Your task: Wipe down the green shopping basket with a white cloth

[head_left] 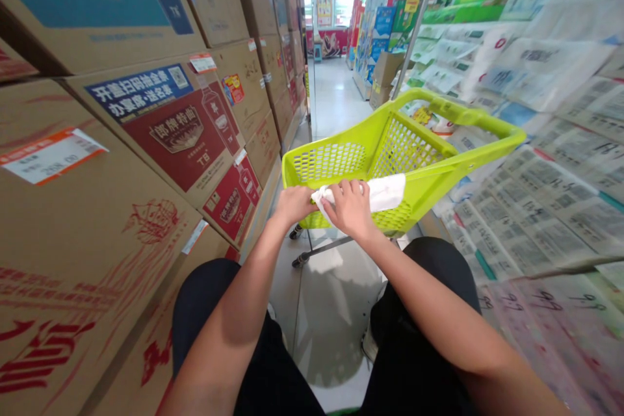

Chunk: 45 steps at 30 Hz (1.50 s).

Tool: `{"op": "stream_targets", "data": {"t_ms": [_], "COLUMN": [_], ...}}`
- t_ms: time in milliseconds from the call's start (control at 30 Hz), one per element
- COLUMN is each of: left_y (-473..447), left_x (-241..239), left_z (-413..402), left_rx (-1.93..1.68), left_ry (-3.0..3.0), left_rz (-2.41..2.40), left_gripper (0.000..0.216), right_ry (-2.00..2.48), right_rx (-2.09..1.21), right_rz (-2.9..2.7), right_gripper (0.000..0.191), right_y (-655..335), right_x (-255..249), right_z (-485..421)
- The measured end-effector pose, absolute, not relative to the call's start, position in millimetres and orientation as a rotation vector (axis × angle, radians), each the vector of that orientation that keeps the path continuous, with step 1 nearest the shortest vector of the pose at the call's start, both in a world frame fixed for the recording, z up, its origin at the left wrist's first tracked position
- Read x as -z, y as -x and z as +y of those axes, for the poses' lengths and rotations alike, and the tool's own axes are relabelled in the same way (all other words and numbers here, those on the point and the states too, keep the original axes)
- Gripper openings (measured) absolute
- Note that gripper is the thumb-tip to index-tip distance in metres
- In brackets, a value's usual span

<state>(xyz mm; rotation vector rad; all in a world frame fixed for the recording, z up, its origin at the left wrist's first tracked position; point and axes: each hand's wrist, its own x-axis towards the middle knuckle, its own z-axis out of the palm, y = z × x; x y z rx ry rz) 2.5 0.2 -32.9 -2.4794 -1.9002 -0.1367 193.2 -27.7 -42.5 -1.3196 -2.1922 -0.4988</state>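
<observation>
A yellow-green shopping cart (336, 155) with perforated plastic walls stands in front of my knees. Over its near rim lies a white cloth (389, 193). My right hand (350, 205) grips this cloth against the rim, fingers curled over the top. Just to the left, my left hand (296, 204) is closed around the rim's left part, right beside the cloth's end. Whether its fingertips also hold cloth is hidden. The cart's wheels (299, 260) rest on the tiled floor.
Stacked cardboard cartons (175, 136) with price tags wall the left side. On the right rise piles of plastic-wrapped packs (546, 188). A metal pole (414, 32) stands behind the cart. The tiled aisle (336, 94) runs on to more stacked boxes (383, 29).
</observation>
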Motion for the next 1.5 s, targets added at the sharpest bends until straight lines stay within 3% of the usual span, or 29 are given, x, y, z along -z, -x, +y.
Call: {"op": "stream_targets", "data": {"t_ms": [433, 767, 1133, 1500], "left_y": [8.5, -10.9, 6.7, -7.8], "left_x": [23.5, 28.2, 24.0, 27.0], "left_z": [1.9, -5.4, 1.7, -4.6], "left_rx": [0.057, 0.116, 0.074, 0.096], "left_ry": [2.47, 2.483, 2.461, 2.469], "left_rz": [-1.978, -1.892, -1.972, -1.948], "left_gripper": [0.05, 0.044, 0.053, 0.049], "right_ry": [1.514, 1.295, 1.508, 1.272], "right_rx": [0.643, 0.48, 0.642, 0.478], "right_rz": [-1.826, -2.139, -1.879, -2.177], "right_gripper": [0.031, 0.036, 0.036, 0.036], "right_y": [-304.5, -199.7, -293.1, -210.6], "right_x": [27.0, 48.5, 30.5, 45.0], "right_z": [15.4, -22.8, 17.0, -21.7]}}
